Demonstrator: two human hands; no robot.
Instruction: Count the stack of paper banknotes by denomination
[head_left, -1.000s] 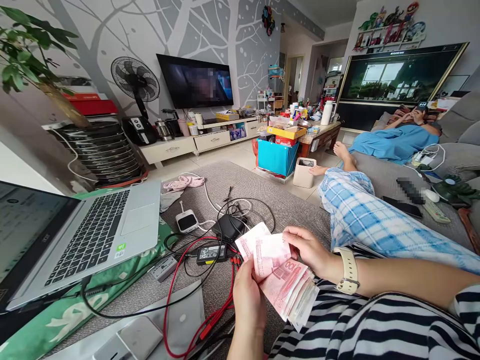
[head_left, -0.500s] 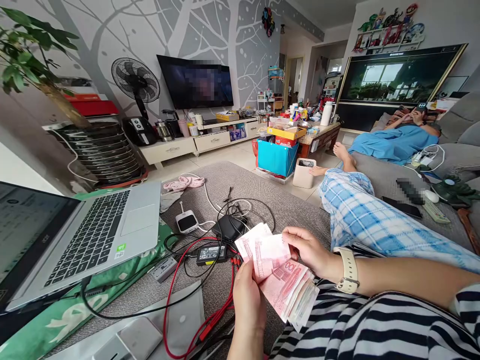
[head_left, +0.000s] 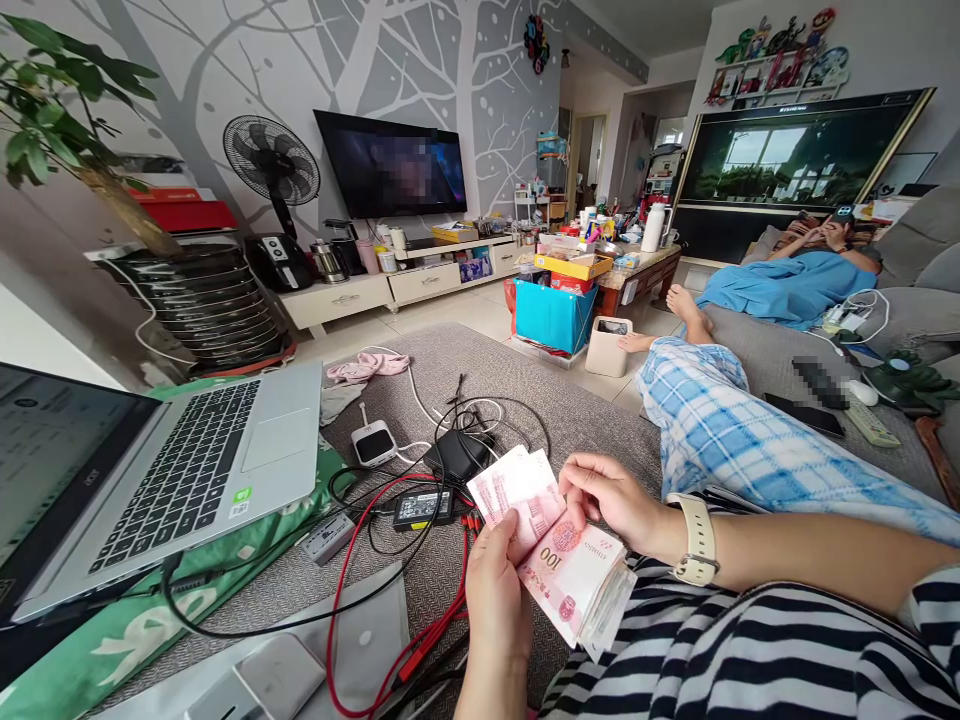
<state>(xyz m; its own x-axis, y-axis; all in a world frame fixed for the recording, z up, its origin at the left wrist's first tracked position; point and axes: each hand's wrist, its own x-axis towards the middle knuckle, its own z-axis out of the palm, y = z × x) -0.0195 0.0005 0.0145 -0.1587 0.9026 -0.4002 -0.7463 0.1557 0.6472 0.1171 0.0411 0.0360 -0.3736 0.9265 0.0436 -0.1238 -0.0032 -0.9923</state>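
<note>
A stack of red 100 banknotes [head_left: 574,570] is in my left hand [head_left: 499,575], thumb pressed on top. Some notes are folded over to the left, with pale upper ends fanned out. The lower notes fan toward my lap, and several paler, greenish edges show under the red ones. My right hand [head_left: 611,500] is at the upper right edge of the stack, fingers bent together and fingertips against the top note. Its thumb tip is partly hidden. A cream watch [head_left: 696,540] is on that wrist.
Left of my hands are an open laptop [head_left: 202,450] on green cloth, tangled cables [head_left: 352,570], a power adapter [head_left: 422,508] and a small white device [head_left: 373,443]. My right side has outstretched legs in checked cloth [head_left: 742,430]. Another person [head_left: 795,285] reclines farther along the sofa.
The note that my right hand held has gone over to the left, under my left thumb. Another 100 note, showing a different face, now lies on top. My right fingers have curled in.
</note>
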